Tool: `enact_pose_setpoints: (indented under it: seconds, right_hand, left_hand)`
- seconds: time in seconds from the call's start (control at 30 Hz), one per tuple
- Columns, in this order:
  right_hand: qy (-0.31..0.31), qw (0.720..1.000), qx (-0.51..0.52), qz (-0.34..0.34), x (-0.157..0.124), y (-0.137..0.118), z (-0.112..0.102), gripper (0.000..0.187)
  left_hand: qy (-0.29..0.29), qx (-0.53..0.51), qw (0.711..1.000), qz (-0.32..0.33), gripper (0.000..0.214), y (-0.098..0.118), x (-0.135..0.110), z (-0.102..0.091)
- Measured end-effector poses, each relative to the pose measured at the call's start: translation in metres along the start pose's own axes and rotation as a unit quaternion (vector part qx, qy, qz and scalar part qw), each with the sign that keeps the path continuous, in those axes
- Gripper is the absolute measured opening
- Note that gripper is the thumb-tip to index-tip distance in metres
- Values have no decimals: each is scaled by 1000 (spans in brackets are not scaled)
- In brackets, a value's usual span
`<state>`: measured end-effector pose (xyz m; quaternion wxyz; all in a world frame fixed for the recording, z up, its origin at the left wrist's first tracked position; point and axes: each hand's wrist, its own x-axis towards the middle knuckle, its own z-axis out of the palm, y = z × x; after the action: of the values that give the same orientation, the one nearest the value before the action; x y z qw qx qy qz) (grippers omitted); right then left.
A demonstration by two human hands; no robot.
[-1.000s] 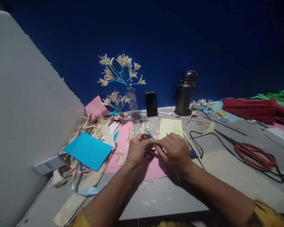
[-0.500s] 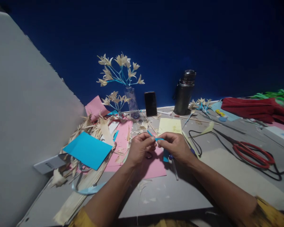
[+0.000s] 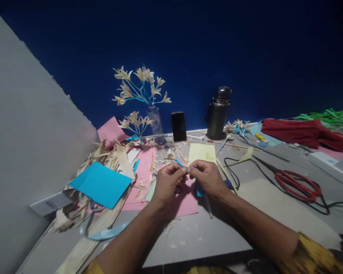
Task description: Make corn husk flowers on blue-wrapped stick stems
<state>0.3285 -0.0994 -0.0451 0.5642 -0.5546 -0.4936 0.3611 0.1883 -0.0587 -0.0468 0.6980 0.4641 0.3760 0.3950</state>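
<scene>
With the two hands at the centre of the clock, a white box (its dark print too small to read) sits between eight and nine at the far left of the table, and a loop of pale blue ribbon curls at eight. A bright blue card lies at nine over a heap of dried husk strips, with a folded pink sheet at ten behind them. At eleven, cream flowers on blue stems rise from a clear vase. The left hand pinches a thin blue strip, whose free end points to ten; the right hand meets it, thumb and fingers pinched on the same strip, so both hands are together at the fingertips above pink paper. A phone stands at twelve, a yellow sheet lies at one, and a dark flask stands upright beyond it. Red-handled scissors rest at three, their blades toward two, where a red cloth lies before green strips.
</scene>
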Motion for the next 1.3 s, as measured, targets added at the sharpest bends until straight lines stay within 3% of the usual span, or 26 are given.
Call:
enact_pose_setpoints:
  seconds: [0.23, 0.33, 0.5, 0.6, 0.67, 0.77, 0.87, 0.97, 1.07, 1.2, 1.3]
  right_hand:
    - [-26, 994, -97, -44, -1, 0, -3, 16]
    - [-6, 986, -150, -74, 0, 2, -2, 13]
    - [63, 940, -278, -185, -4, 7, 5, 11]
    - [66, 930, -309, -188, -6, 8, 8, 11]
    - [48, 955, -261, -135, -5, 5, 7, 12]
    - [-20, 999, -50, 7, -1, 0, 1, 11]
    - [-94, 975, 161, 121, 2, -5, -6, 14]
    - [-138, 947, 246, 152, 3, -6, -9, 18]
    - [-126, 955, 227, 142, 2, -5, -9, 19]
    - [-84, 990, 91, 62, 0, -4, -9, 14]
    - [-68, 998, -6, 3, -2, -5, -7, 14]
  left_hand:
    - [39, 21, 999, -3, 22, 2, 1, 2]
    - [53, 29, 998, -4, 22, 1, 2, 1]
    - [77, -10, 997, 9, 27, -7, 4, 1]
    - [79, -31, 996, 6, 28, -9, 5, 0]
    - [65, -42, 997, 2, 27, -9, 5, 0]
    - [12, -68, 998, -9, 26, -2, 4, 0]
    - [-52, -91, 994, -33, 32, 7, 4, 0]
    - [-76, -93, 992, -38, 36, 11, 6, -1]
    - [-59, -93, 994, -28, 35, 9, 9, -4]
    - [-53, -74, 996, 4, 27, 4, 13, -9]
    - [-28, -46, 999, 9, 23, 1, 13, -10]
